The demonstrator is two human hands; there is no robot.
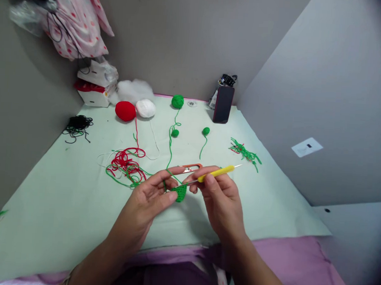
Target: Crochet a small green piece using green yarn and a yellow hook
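Note:
My left hand (149, 197) pinches a small green crocheted piece (180, 192) between thumb and fingers, with green yarn running over its index finger. My right hand (218, 195) grips a crochet hook with a yellow handle (216, 172); the metal tip points into the green piece. Both hands hover just above the pale green table cover (62, 204), near the middle front. The green strand leads back across the table to a green yarn ball (177, 101).
Orange thread snips (189, 168) lie just behind my hands. A tangle of red and green yarn (125, 166) lies left of them. Red (125, 110) and white (145, 108) balls, a dark phone (223, 104), green scraps (245, 153) and black yarn (78, 126) sit further back.

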